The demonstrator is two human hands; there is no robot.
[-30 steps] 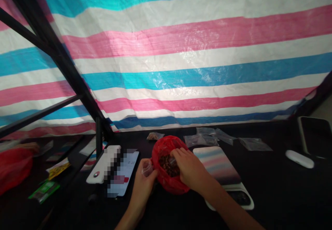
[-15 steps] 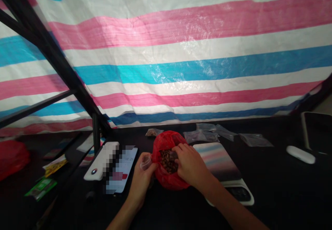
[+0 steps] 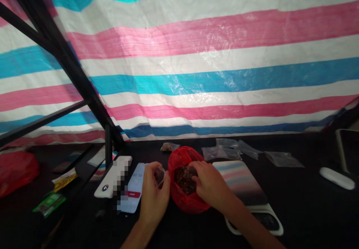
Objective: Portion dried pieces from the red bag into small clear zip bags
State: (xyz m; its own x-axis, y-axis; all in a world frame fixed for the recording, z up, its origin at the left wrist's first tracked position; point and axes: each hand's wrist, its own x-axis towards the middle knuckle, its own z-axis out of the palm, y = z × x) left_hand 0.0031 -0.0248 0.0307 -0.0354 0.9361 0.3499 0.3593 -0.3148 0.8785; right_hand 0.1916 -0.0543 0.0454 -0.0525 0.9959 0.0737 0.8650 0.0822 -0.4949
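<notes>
A red plastic bag (image 3: 182, 204) stands with its mouth spread, full of small brown dried pieces (image 3: 183, 181) that look like grains or seeds. My right hand (image 3: 209, 180) reaches over its right rim, the fingers closed on a small see-through piece, perhaps a scoop, down at the brown pieces. Left of the red bag, my left hand (image 3: 153, 194) curls around a small clear plastic bag (image 3: 159, 176), whose round mouth faces up. Its lower part is hidden by the hand. Beside my right forearm lies a white kitchen scale (image 3: 242, 181) with a shiny plate.
Flat clear bags (image 3: 221, 152) lie behind the scale, and a small filled bag (image 3: 169, 147) behind the red one. Two phones, one white (image 3: 108, 183) and one lit (image 3: 136, 185), lie at left. A black metal frame (image 3: 70, 77) and striped sheet (image 3: 196, 65) stand beyond.
My left hand has turned more upright and moved slightly away from the red bag, with the clear bag's mouth opened wider. My right hand stays at the brown pieces. The view has shifted slightly.
</notes>
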